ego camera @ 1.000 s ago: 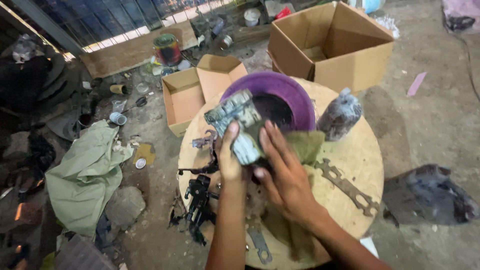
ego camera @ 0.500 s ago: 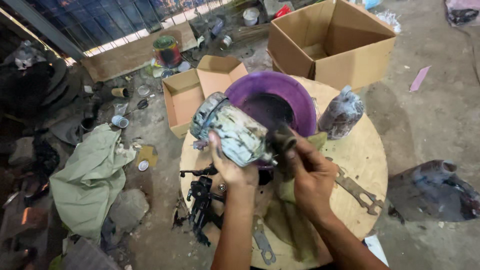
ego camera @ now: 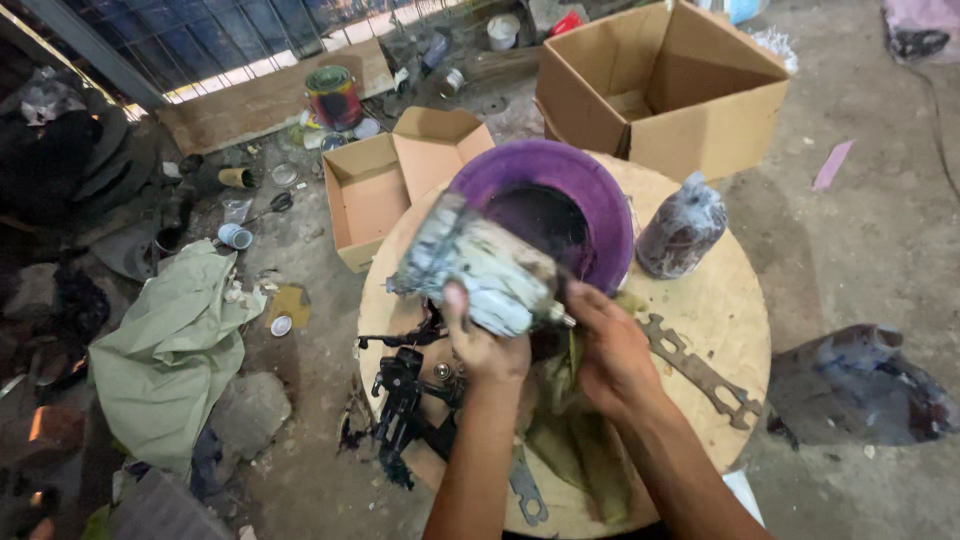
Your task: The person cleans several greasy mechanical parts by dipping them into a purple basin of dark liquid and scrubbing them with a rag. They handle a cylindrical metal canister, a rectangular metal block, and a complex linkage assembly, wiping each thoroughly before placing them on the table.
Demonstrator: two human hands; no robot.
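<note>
The paint-caked metal part (ego camera: 478, 268) is held tilted just in front of the purple basin (ego camera: 590, 190), above the round wooden surface (ego camera: 715, 300). The left hand (ego camera: 485, 345) has its grip clamped on the part's underside. The right hand (ego camera: 612, 355), beside it, pinches an olive rag (ego camera: 570, 440). A flat wrench (ego camera: 700, 375) lies right of the basin.

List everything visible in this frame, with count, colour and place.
paint-spattered grey metal cup: 1, grey-white, held above table
purple plastic basin: 1, purple, table's far side
olive cloth rag: 1, olive, table's near side
flat rusty multi-wrench: 1, brown, table right
knotted plastic bag: 1, dark, beside basin
round wooden table: 1, tan
open cardboard boxes: 2, brown, floor behind
paint can: 1, red-green, floor
left hand: grips cup
right hand: on rag
</note>
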